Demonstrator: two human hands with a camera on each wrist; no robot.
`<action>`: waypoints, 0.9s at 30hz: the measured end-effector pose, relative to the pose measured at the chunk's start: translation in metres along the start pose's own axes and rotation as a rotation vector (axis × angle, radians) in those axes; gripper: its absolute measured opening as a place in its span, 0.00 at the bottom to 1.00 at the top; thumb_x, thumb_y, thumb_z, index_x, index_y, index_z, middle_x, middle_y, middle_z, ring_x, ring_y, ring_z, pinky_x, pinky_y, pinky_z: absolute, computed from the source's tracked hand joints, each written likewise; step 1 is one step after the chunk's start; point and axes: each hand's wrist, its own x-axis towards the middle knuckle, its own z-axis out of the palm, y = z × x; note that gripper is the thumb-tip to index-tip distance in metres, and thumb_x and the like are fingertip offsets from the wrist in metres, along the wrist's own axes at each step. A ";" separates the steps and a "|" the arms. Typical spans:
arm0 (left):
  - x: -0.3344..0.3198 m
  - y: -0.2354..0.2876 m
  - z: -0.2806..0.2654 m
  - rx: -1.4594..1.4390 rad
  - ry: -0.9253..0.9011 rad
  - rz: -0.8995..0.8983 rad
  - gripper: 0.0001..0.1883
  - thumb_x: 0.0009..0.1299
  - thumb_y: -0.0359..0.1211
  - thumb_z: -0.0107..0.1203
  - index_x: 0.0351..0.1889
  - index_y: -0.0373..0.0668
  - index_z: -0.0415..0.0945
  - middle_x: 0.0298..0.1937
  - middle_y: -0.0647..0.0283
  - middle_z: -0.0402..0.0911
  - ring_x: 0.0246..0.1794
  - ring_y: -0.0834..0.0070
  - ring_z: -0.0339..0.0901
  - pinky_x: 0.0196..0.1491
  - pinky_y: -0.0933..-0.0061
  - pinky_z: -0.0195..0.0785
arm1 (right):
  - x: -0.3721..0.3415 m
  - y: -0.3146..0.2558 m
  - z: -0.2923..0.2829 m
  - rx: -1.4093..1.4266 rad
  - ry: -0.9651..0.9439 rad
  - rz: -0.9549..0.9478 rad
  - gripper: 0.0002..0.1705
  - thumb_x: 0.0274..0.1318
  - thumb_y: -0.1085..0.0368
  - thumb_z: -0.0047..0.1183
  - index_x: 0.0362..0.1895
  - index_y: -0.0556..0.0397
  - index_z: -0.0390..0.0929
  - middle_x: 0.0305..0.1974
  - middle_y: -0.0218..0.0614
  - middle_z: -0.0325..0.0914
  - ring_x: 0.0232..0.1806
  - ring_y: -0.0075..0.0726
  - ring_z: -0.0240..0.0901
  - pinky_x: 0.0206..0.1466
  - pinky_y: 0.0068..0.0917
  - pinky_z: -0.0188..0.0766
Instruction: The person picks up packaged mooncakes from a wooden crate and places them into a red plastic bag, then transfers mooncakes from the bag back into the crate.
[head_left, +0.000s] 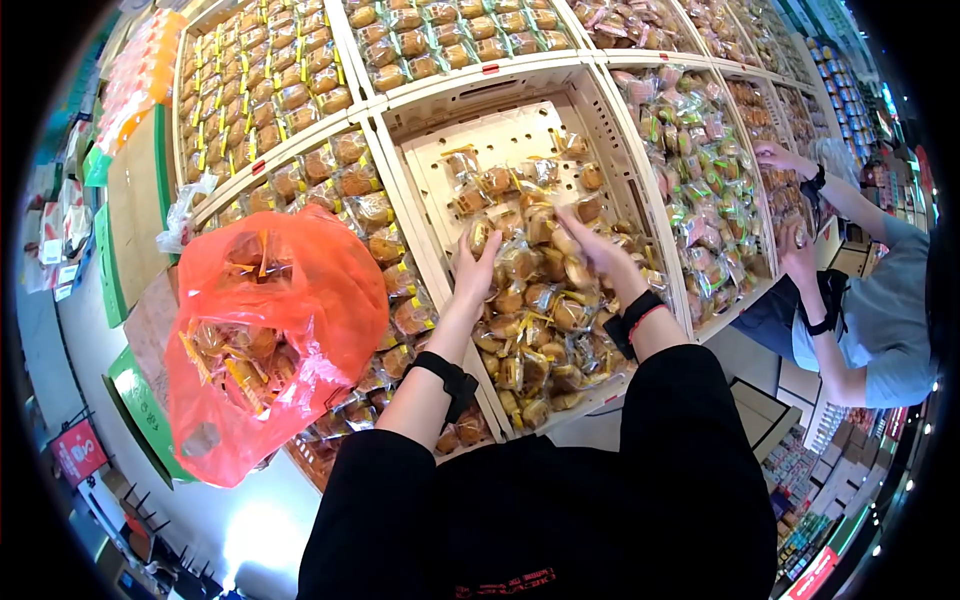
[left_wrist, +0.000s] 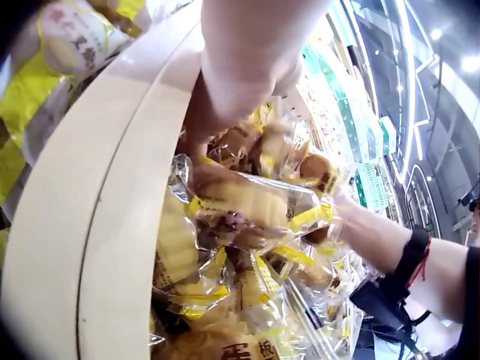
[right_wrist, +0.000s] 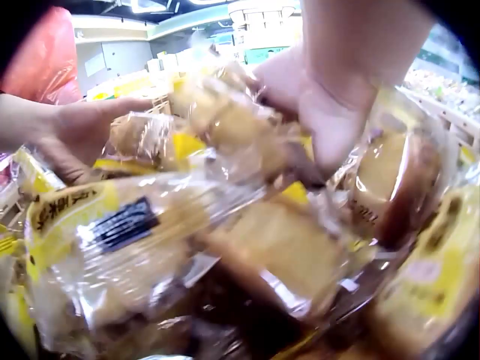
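In the head view, the left hand (head_left: 474, 268) curls round a small clear-wrapped bread (head_left: 480, 236) above the left part of a wooden crate (head_left: 405, 165). The same hand (right_wrist: 79, 131) shows at the left of the right wrist view, with its wrapped bread (right_wrist: 133, 139). Across the heap from it, the right hand (head_left: 600, 248) has its fingers among wrapped breads (head_left: 543, 222), blurred at the fingertips. From close up, the right hand (right_wrist: 322, 101) has its thumb against blurred packets (right_wrist: 236, 127). Packets hide some of its fingertips.
A red plastic bag (head_left: 345, 265) holding wrapped breads stands left of the crate, over neighbouring packets. Other crates of packaged breads (head_left: 450, 35) lie behind and at both sides. Another person (head_left: 880, 300) reaches into a crate at the right. Wooden dividers (head_left: 412, 240) stand between crates.
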 end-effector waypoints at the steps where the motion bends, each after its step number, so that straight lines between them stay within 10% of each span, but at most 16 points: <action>1: -0.009 0.011 0.002 -0.115 -0.054 -0.075 0.43 0.62 0.56 0.51 0.68 0.46 0.46 0.68 0.48 0.48 0.68 0.58 0.48 0.64 0.59 0.47 | -0.001 0.008 0.016 -0.060 0.098 -0.078 0.45 0.57 0.32 0.28 0.70 0.45 0.40 0.71 0.37 0.36 0.72 0.36 0.30 0.71 0.34 0.31; 14: -0.058 0.046 0.031 0.184 0.058 0.504 0.30 0.57 0.44 0.59 0.56 0.45 0.64 0.52 0.53 0.67 0.56 0.62 0.63 0.59 0.64 0.55 | -0.005 0.029 0.047 0.426 0.189 -0.503 0.33 0.61 0.43 0.34 0.59 0.55 0.62 0.53 0.37 0.69 0.48 0.31 0.69 0.50 0.28 0.66; 20: -0.125 0.094 0.048 0.245 0.066 0.677 0.30 0.58 0.43 0.57 0.58 0.49 0.61 0.56 0.57 0.60 0.61 0.62 0.55 0.64 0.57 0.46 | -0.085 0.006 0.066 0.236 0.428 -0.823 0.33 0.61 0.43 0.34 0.60 0.55 0.60 0.59 0.39 0.62 0.61 0.36 0.56 0.66 0.33 0.48; 27: -0.210 0.160 0.014 0.036 0.109 1.031 0.29 0.55 0.31 0.58 0.56 0.42 0.62 0.54 0.53 0.60 0.57 0.60 0.60 0.60 0.66 0.53 | -0.165 -0.036 0.108 0.305 0.353 -1.092 0.34 0.58 0.46 0.38 0.57 0.62 0.58 0.49 0.44 0.70 0.49 0.37 0.70 0.51 0.31 0.68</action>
